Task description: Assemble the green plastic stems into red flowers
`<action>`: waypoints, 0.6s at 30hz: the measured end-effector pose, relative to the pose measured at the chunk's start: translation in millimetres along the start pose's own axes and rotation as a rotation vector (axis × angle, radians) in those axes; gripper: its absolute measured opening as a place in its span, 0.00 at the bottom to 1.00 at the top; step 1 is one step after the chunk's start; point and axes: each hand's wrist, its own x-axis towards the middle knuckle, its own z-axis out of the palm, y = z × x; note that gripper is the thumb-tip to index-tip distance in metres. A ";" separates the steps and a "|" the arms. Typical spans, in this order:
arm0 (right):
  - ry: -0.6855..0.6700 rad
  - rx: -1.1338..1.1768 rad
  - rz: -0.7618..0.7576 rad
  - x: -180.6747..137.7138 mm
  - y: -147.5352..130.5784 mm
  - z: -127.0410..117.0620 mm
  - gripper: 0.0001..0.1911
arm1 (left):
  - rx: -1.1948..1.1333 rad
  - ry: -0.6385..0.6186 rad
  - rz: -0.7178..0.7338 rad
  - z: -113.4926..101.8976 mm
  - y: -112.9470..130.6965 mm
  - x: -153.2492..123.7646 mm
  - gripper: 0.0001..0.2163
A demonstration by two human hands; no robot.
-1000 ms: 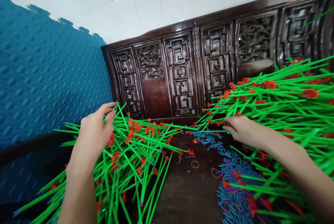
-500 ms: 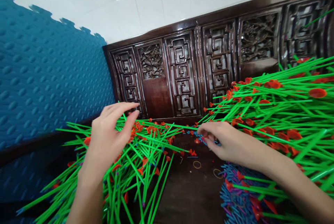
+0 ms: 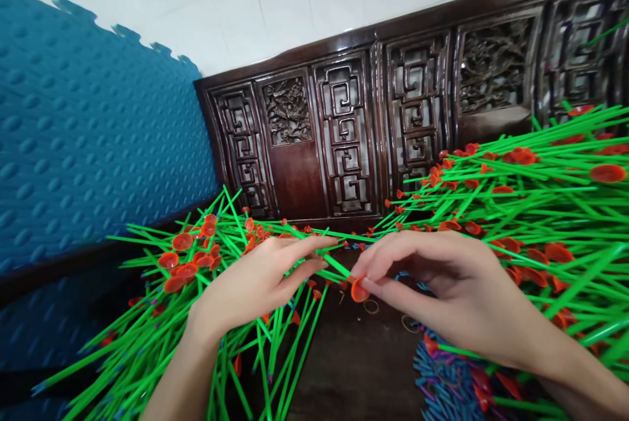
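My right hand (image 3: 432, 283) pinches the orange-red cup (image 3: 360, 289) of a green balloon stick (image 3: 335, 265) between thumb and fingers. From the cup, the stick slants up and left, passing behind the fingers of my left hand (image 3: 260, 277). That hand is open, thumb and fingers apart around the stick; whether they touch it is unclear. Below and left of it lies a loose pile of green sticks (image 3: 162, 336), many with orange-red cups. On the right, a larger pile of the same cupped sticks (image 3: 555, 211) reaches behind my right forearm.
Small blue and purple tube pieces (image 3: 442, 378) lie heaped at the lower right on a dark wooden surface (image 3: 354, 368). A rubber band (image 3: 371, 306) rests nearby. A carved wooden backrest (image 3: 295, 179) stands behind, and a blue foam mat (image 3: 98, 139) rises at the left.
My left hand has moved right and down toward the middle. My right hand has come nearer and left, now showing a cupped balloon stick in its pinch.
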 end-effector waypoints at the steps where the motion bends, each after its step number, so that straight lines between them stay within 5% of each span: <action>1: -0.008 0.076 0.020 -0.5 0.1 1.4 0.02 | -0.002 0.014 0.015 0.8 -0.7 0.3 0.14; 5: -0.026 0.218 0.096 0.4 5.6 0.7 0.08 | 0.017 0.081 0.026 1.1 -5.8 0.9 0.11; 9: -0.114 -0.324 0.212 3.8 33.7 -11.5 0.07 | 0.048 0.182 0.085 -0.9 -11.8 -0.3 0.14; 13: -0.460 -0.965 0.516 -4.6 77.3 -23.7 0.10 | 0.111 0.203 0.125 -0.3 -16.1 -1.2 0.21; 18: -0.520 -0.983 0.658 -25.5 115.0 -29.6 0.10 | 0.107 0.202 0.077 0.7 -15.7 -0.9 0.21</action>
